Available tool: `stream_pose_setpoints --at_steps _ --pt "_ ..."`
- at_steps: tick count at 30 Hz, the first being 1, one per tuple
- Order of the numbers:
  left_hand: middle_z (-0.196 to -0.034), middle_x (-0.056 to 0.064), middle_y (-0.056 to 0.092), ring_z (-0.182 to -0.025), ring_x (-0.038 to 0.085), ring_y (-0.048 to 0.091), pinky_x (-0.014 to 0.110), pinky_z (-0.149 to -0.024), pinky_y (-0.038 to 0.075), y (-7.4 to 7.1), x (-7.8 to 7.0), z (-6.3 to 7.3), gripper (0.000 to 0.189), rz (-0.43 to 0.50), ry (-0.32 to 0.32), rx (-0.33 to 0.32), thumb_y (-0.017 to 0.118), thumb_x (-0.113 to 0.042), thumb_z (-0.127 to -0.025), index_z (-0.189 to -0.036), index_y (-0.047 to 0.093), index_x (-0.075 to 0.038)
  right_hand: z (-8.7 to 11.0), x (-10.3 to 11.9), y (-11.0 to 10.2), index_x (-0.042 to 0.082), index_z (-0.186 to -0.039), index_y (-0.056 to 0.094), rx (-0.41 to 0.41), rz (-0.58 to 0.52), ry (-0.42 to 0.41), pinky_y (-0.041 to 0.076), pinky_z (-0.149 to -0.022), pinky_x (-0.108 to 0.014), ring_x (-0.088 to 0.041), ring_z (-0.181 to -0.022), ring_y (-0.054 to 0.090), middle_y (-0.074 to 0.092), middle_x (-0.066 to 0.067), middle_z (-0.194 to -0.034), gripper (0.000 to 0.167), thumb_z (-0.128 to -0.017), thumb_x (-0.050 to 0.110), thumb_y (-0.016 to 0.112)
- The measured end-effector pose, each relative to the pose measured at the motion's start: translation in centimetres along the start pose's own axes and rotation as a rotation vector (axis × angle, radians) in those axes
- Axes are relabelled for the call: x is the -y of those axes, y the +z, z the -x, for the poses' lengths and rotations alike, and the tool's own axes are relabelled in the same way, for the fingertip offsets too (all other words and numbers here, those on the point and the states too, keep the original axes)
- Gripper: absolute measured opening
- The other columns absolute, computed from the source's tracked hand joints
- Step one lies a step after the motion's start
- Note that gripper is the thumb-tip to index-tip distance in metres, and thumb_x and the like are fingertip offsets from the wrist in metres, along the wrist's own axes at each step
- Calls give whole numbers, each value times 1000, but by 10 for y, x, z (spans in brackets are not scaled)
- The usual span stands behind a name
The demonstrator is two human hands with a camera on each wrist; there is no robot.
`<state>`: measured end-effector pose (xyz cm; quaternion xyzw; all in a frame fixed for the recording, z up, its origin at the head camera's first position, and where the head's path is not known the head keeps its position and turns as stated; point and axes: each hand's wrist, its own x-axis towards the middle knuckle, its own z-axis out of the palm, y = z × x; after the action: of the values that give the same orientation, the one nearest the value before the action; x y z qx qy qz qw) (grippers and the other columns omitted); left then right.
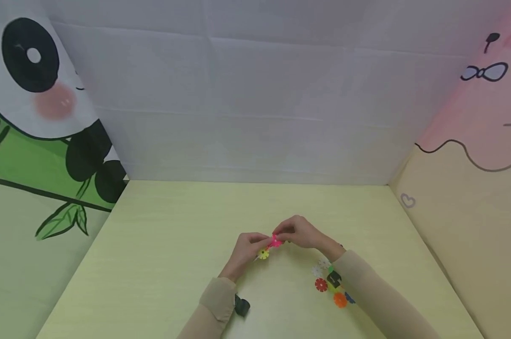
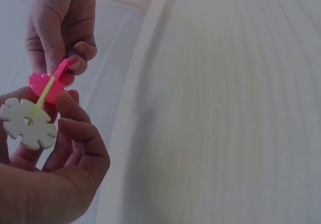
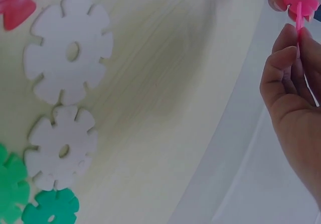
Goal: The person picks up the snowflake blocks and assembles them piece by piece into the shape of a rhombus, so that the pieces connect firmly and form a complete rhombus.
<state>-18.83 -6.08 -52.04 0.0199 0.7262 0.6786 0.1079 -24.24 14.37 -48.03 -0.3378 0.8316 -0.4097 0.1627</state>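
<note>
My left hand [image 1: 248, 252] and right hand [image 1: 299, 232] meet over the middle of the table, each with fingertips on a small chain of notched plastic discs. In the left wrist view the chain shows a white disc [image 2: 20, 114], a yellow disc [image 2: 45, 93] seen edge-on, and a pink disc [image 2: 49, 92]. The left thumb and fingers grip the chain around the yellow and pink discs. Between the right thumb and fingers a second pink disc [image 3: 299, 19] is pinched edge-on, touching the flat-facing pink disc [image 3: 296, 0]. Fingers hide parts of the joint.
Loose notched discs lie beside the right forearm, among them a red disc [image 1: 321, 285], an orange disc [image 1: 340, 300], white discs [image 3: 83, 76] and a teal disc [image 3: 55, 209]. A dark blocky object [image 1: 242, 306] sits at the left cuff. A pale wall [image 1: 255, 117] bounds the table's back.
</note>
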Motion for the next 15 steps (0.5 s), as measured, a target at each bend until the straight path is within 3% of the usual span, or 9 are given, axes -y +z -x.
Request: stream_pose_setpoints --at_steps 8,15 --pt "-83 5 69 -71 16 56 28 -62 45 -4 1 2 24 -19 4 -59 74 -30 -84 -88 76 -7 4 -1 -3 9 -104 72 -1 -3 43 52 -68 -31 -18 -79 66 69 6 -91 14 -91 13 66" --pt "-86 4 70 -77 18 59 29 -68 47 -5 5 1 26 -31 -13 -59 75 -34 -83 -89 76 -9 21 -10 -11 1 -109 69 28 53 56 51 -72 -29 -12 -82 63 69 -9 -98 20 -90 7 67"
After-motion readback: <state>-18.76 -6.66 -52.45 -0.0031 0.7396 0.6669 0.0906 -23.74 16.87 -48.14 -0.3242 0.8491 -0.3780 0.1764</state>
